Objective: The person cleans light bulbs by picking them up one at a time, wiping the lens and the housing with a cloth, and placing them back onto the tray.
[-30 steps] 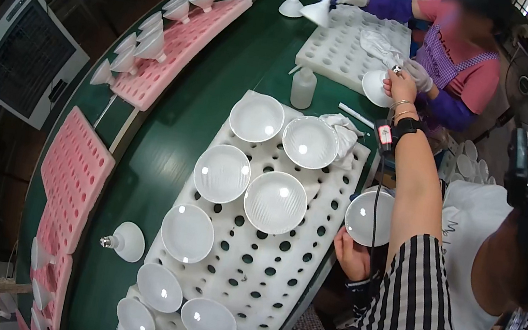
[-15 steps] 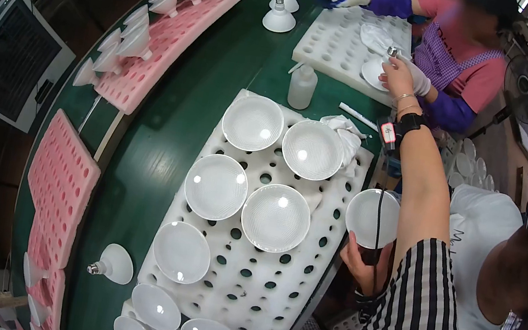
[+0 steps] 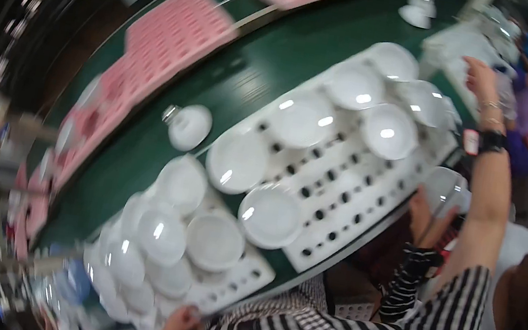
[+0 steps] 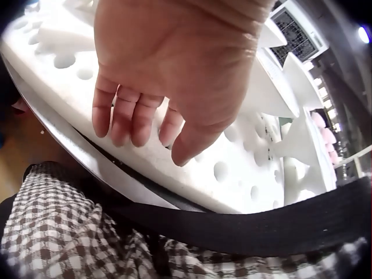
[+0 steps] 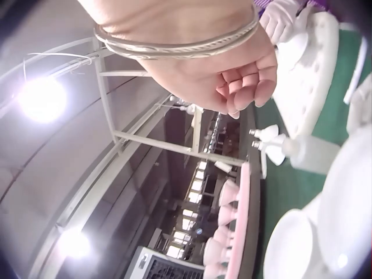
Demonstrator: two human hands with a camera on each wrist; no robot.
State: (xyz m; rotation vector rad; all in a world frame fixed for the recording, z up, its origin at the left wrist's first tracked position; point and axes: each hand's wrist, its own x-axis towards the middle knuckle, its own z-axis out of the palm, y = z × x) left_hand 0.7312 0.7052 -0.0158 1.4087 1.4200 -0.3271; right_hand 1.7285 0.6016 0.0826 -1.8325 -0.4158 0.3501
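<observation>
My right hand (image 3: 481,82) reaches out at the far right of the bench, its fingers loosely curled with nothing in them. In the right wrist view, a white-gloved hand (image 5: 281,20) of another person is just beyond it, beside a white cone-shaped lamp (image 5: 296,49). My left hand (image 4: 168,70) hangs loosely curled and holds nothing over the front edge of a white foam tray (image 4: 232,195). White reflector lamps (image 3: 215,241) stand face up in that tray, left of a larger foam tray (image 3: 330,227) with more lamps.
At right, a neighbour's hand (image 3: 419,221) holds another lamp (image 3: 443,190) by the bench edge. One lamp (image 3: 189,127) lies on the green bench (image 3: 250,80). Pink foam trays (image 3: 174,33) line the far side. A white bottle (image 5: 314,154) stands past the lamps.
My right hand has let go of the lamp it held by its metal base. The head view has swung left, bringing the near tray and my left hand into sight.
</observation>
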